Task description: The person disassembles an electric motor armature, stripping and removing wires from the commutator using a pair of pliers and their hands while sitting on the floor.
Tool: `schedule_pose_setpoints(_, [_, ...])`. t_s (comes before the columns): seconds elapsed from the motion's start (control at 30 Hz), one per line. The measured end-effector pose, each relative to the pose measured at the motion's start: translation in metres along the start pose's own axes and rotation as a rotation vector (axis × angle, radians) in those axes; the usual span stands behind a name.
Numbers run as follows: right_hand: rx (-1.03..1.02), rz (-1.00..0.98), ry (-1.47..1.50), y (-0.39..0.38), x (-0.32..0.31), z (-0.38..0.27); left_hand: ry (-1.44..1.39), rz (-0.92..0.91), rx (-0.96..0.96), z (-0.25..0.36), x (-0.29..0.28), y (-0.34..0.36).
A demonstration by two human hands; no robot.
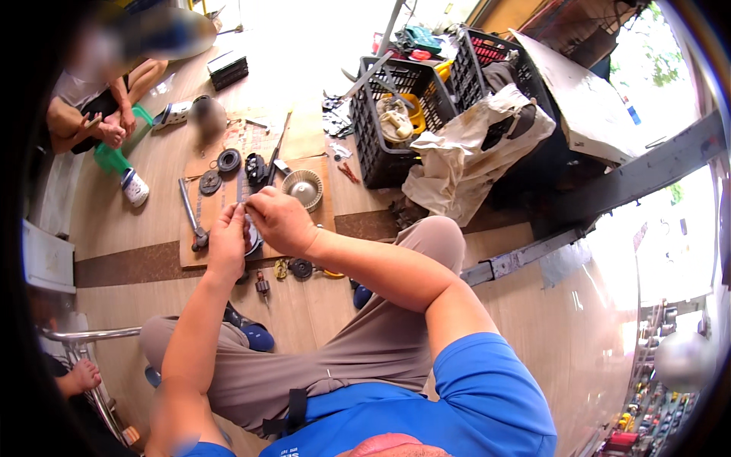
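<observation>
My left hand (227, 242) and my right hand (280, 219) meet over a cardboard sheet (320, 217) on the floor. Both are closed in a pinch, fingertips nearly touching; whatever is between them is too small to make out. Just beyond my fingers lie a black ring-shaped part (228, 160), a dark disc (209, 182) and a black housing-like part (256, 169). A pale finned fan wheel (303, 189) sits right of my right hand. Left of my left hand rests a long-handled metal tool (190, 209). Below my right wrist lie a dark round part (301, 268) and a motor armature (263, 286).
Black plastic crates (373, 145) with tools stand at the far right, a dirty cloth (480, 152) draped beside them. A metal beam (525, 251) lies right of my knee. Another person (99, 114) sits at the far left near a green stool (114, 158). A chrome frame (91, 335) is at left.
</observation>
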State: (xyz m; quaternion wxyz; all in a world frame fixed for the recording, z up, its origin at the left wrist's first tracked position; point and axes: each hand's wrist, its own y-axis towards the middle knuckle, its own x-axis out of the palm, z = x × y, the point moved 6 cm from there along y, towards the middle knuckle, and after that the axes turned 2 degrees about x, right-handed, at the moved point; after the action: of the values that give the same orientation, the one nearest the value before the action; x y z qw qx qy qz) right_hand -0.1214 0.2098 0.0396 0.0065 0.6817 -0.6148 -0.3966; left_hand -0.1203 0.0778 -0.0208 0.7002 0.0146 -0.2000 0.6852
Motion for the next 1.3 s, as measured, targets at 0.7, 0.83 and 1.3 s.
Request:
schedule_pose_setpoints(0.7, [0.211,0.02,0.458,-0.001,0.03,-0.001,-0.056,0.209,0.24,0.009,-0.018,0.016])
schedule_pose_setpoints(0.83, [0.351,-0.036,0.412,-0.012,0.043,0.018,-0.129,0.135,0.229,0.03,-0.021,0.022])
schedule_pose_setpoints(1.3, [0.317,-0.194,0.402,-0.013,0.047,-0.001,-0.401,0.106,0.118,0.06,-0.016,0.013])
